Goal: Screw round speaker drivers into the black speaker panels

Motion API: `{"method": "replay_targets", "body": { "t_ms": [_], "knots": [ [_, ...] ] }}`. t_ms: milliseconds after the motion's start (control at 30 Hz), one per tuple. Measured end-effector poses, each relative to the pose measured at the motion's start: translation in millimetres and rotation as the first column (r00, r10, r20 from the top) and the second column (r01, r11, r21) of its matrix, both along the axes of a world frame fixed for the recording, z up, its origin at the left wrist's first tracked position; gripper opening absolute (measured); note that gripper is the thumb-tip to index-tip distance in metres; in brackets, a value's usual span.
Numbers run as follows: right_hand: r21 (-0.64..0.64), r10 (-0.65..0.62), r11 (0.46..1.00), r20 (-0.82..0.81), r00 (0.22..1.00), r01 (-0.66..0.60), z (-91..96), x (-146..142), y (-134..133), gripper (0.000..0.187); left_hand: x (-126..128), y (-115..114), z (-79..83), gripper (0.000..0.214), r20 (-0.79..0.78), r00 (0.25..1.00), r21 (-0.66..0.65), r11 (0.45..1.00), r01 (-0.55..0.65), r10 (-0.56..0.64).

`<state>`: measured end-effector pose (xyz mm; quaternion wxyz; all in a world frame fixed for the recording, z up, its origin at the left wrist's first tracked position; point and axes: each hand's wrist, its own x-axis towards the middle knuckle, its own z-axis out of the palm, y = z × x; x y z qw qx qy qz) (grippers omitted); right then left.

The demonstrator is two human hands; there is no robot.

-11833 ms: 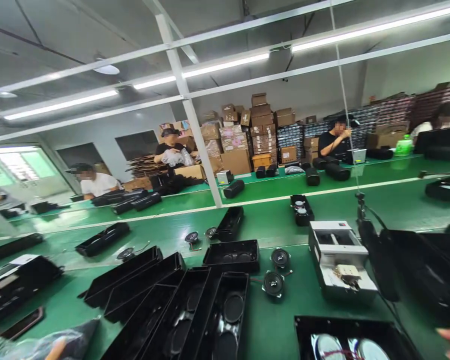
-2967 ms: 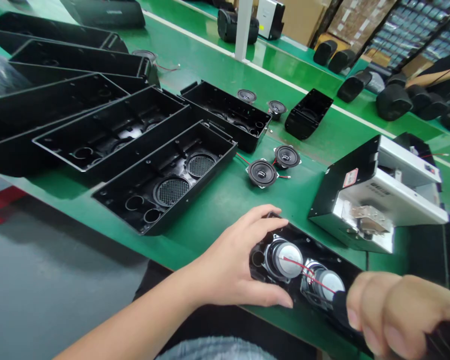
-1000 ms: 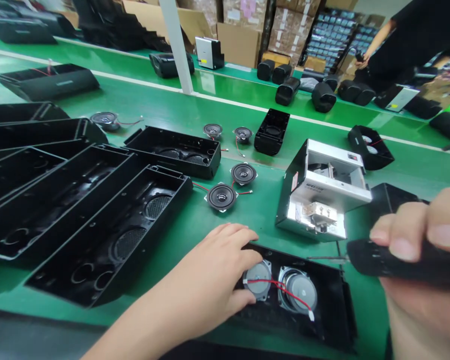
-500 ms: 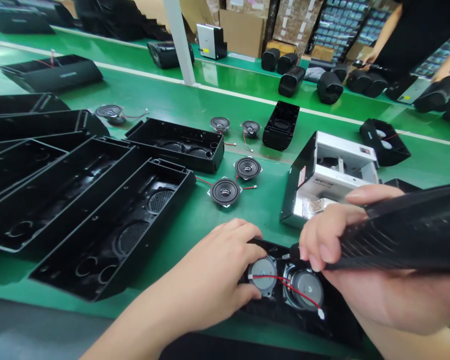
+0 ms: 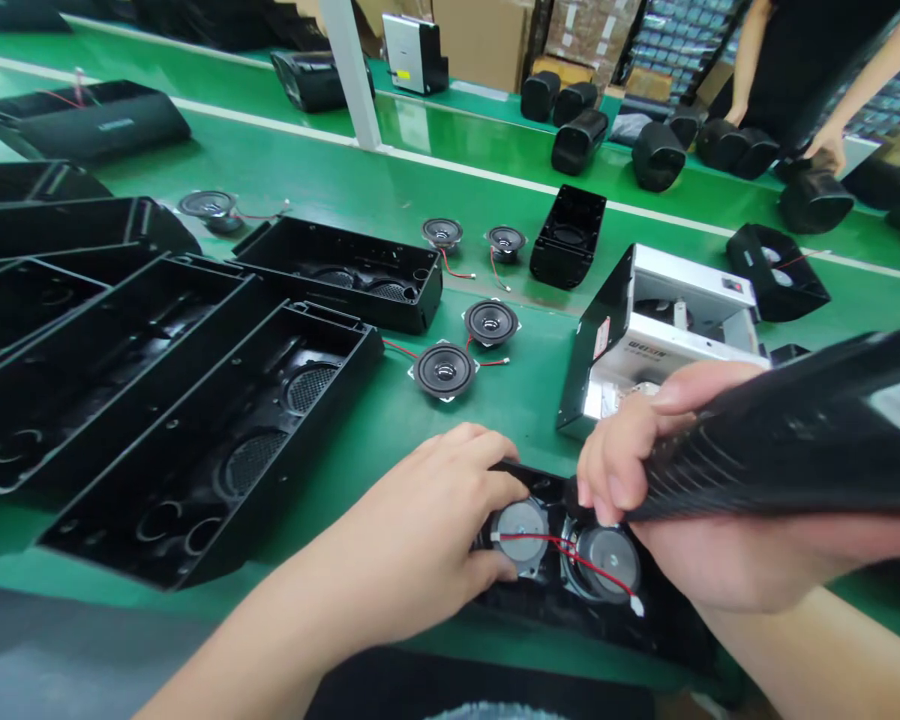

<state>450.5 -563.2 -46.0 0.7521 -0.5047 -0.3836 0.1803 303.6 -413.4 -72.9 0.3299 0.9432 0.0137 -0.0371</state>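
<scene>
My left hand (image 5: 439,510) grips the near end of an open black speaker housing (image 5: 547,608), with its fingertips beside the left driver. Two round speaker drivers sit in that housing, magnets up: one (image 5: 521,535) under my left fingers, the other (image 5: 607,560) to its right. A red-and-black wire (image 5: 570,560) with a white connector joins them. My right hand (image 5: 690,490) holds a long black ribbed speaker cover (image 5: 787,440) tilted above the housing, and it hides the housing's far right corner.
Several open black housings (image 5: 195,400) lie to the left on the green workbench (image 5: 450,440). Loose speaker drivers (image 5: 444,370) lie ahead. A silver metal press fixture (image 5: 660,340) stands just beyond my right hand. A co-worker (image 5: 787,70) handles black speakers across the bench.
My right hand has swung the black cover from a low flat hold up and left, tilting it over the housing. My left hand stays on the housing.
</scene>
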Motion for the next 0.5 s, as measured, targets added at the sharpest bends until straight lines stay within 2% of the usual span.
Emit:
{"method": "replay_targets", "body": {
  "t_ms": [100,200,433,500],
  "knots": [
    [0.084,0.030,0.996,-0.061,0.998,-0.024,-11.5,-1.6,1.5,0.070,1.3,-0.7,2.0,0.034,-0.010,1.000,0.016,1.000,-0.003,0.003],
    [0.064,0.071,0.996,-0.057,0.996,-0.067,-20.1,-1.7,0.0,0.070,2.1,-1.2,4.9,0.037,-0.014,1.000,0.021,1.000,-0.004,0.005],
    [0.030,0.126,0.991,0.028,0.992,-0.127,-27.2,-3.5,-5.3,0.068,2.7,-1.7,6.9,0.045,-0.024,1.000,0.047,0.999,0.011,-0.010],
    [0.013,0.121,0.993,0.048,0.992,-0.121,-28.9,-5.7,-6.2,0.066,2.9,-2.0,5.7,0.044,0.027,1.000,0.038,0.999,0.006,-0.007]
  ]
}}
